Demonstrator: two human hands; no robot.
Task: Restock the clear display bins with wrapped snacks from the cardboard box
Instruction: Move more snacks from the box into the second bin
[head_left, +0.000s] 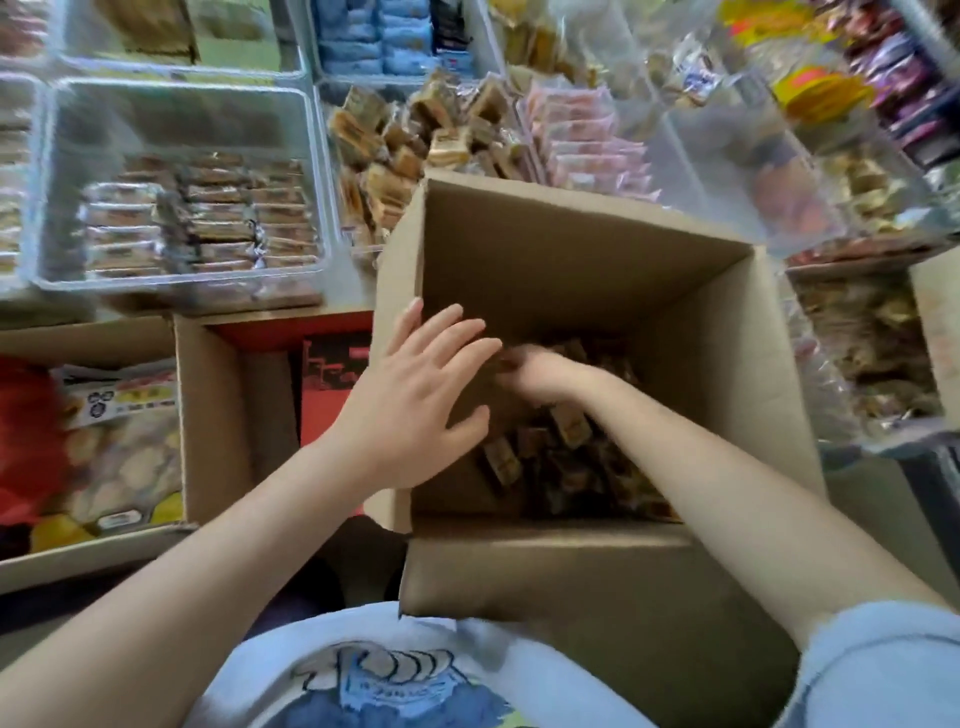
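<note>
An open cardboard box (717, 332) stands in front of me with brown wrapped snacks (561, 457) heaped at its bottom. My left hand (421, 395) hovers over the box's left wall with fingers spread and straight, holding nothing. My right hand (535, 371) reaches deep into the box among the snacks; its fingers are blurred and partly hidden behind my left hand, so its grip is unclear. A clear display bin (57, 171) at upper left holds rows of wrapped snacks (208, 218) in its front half. Another clear bin (358, 249) behind the box is piled with brown wrapped snacks (395, 135).
A second cardboard box (197, 405) at left holds bagged goods and red cartons. More clear bins with pink packets (587, 135), blue packets (374, 36) and mixed sweets (872, 358) surround the box on the back and right.
</note>
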